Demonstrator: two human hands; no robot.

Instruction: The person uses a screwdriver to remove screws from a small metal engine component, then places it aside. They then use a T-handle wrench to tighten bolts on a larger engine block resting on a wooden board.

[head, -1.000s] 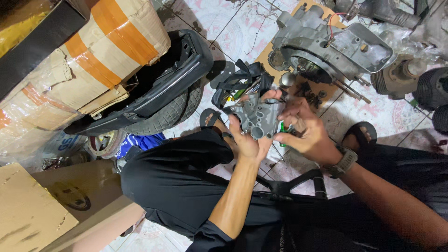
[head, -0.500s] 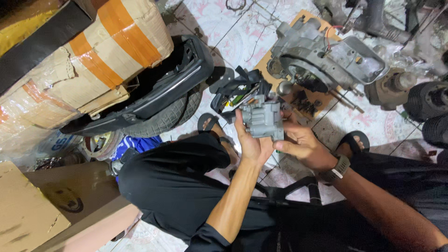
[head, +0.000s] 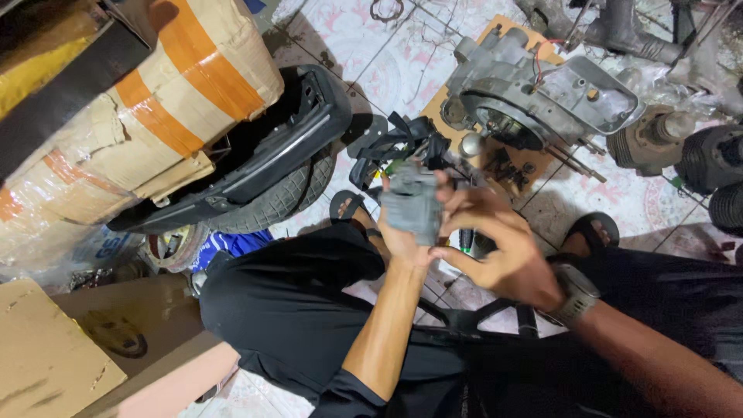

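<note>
A small grey metal engine part, like a carburettor, is held upright in my left hand, whose fingers wrap it from below and behind. My right hand, with a watch on the wrist, touches the part's right side with fingertips curled against it. Both hands hover above my knees in black trousers. On the tiled floor beyond lies a grey engine casing on a piece of cardboard, with a bundle of black wiring between it and the hands.
A black plastic body panel and a tyre lie at the left beside a taped cardboard-wrapped bundle. Finned engine cylinders sit at the right. A cardboard box is at the lower left. Sandalled feet rest on the tiles.
Both hands have drawn the grey part nearer to me and lower. The right hand has shifted from beneath the part to its right side. The view has tilted slightly.
</note>
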